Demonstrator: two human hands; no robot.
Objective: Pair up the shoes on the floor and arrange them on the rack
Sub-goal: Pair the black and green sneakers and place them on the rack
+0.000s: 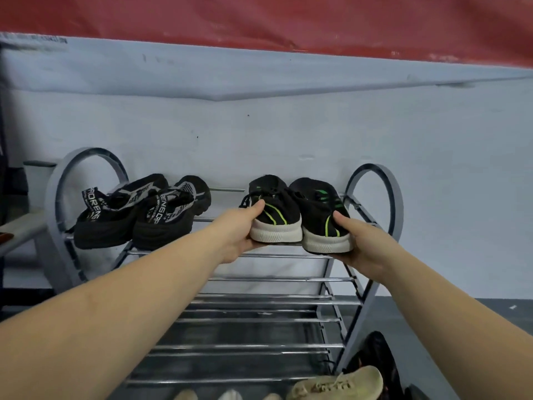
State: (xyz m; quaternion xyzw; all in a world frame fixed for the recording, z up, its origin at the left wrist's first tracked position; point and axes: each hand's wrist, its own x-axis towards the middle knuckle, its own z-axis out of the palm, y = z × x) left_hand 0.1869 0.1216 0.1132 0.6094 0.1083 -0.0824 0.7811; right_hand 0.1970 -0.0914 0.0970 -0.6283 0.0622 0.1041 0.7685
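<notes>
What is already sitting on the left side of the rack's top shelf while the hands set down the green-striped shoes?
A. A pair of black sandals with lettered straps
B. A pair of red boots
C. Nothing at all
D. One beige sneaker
A: a pair of black sandals with lettered straps rests on the top shelf, left of the green-striped shoes.

There is one view only, worn on the person's head, looking forward and slightly down along both outstretched forearms. It sits close, at arm's reach from the grey metal tiered shoe rack with chrome rails [259, 295], facing a pale wall just beyond the left hand [239, 235] and right hand [366, 249].
</notes>
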